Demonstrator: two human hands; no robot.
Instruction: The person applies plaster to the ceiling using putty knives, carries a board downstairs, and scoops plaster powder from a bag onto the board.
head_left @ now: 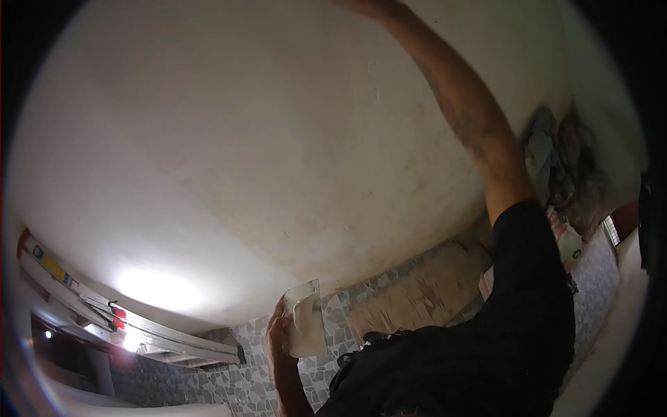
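My left hand (278, 332) is closed on a flat rectangular plate (306, 321), low in the middle of the view. The plate is pale, with whitish material on its face, and is held tilted near the foot of a big pale wall (278, 139). My right arm, in a black short sleeve, stretches up across the wall. Only part of my right hand (368, 7) shows at the top edge. Its fingers are cut off by the frame, so I cannot tell what it holds.
An aluminium ladder (167, 340) leans at the lower left beside a bright light. A brown board (424, 288) lies on the stone-patterned floor (243, 368) along the wall. Cloths or bags (556, 156) hang at the right, above a red and white sack (566, 243).
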